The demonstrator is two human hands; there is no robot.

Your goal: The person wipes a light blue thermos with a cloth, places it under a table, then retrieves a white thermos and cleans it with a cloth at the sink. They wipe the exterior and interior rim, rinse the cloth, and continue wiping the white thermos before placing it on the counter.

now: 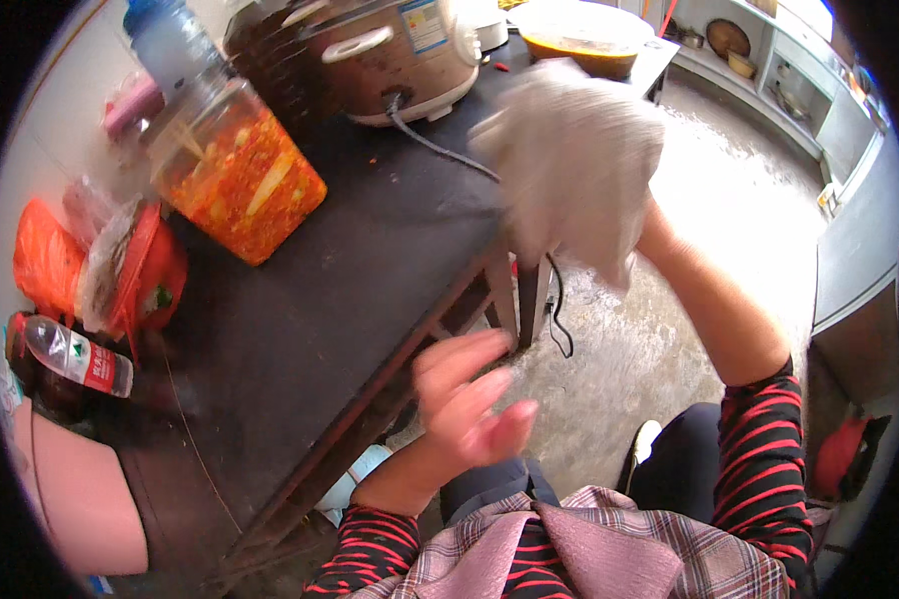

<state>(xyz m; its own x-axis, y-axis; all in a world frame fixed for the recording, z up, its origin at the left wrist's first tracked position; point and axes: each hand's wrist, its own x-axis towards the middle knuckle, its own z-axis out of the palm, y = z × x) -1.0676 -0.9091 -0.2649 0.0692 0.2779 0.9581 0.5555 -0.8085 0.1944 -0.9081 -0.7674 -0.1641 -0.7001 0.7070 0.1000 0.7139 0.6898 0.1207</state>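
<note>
A pale, crumpled cloth (580, 161), blurred by motion, hangs over my right hand (633, 213) and hides its fingers. It is level with the right edge of the dark table (322, 299). My left hand (468, 400) is held beside the table's front edge, fingers apart and slightly bent, with nothing in it. Behind the cloth, a round bowl (580, 45) covered by something pale stands at the table's far end. An electric cooker (397, 60) with a grey cord (446, 153) is left of the cloth.
A clear container of red chopped food (247, 180) stands on the table's left part. Near it are a red basket with plastic bags (146, 262), a plastic bottle (79, 356) and a pink container (79, 494). A black cable (560, 314) hangs by the table leg. White shelves (764, 75) hold pans.
</note>
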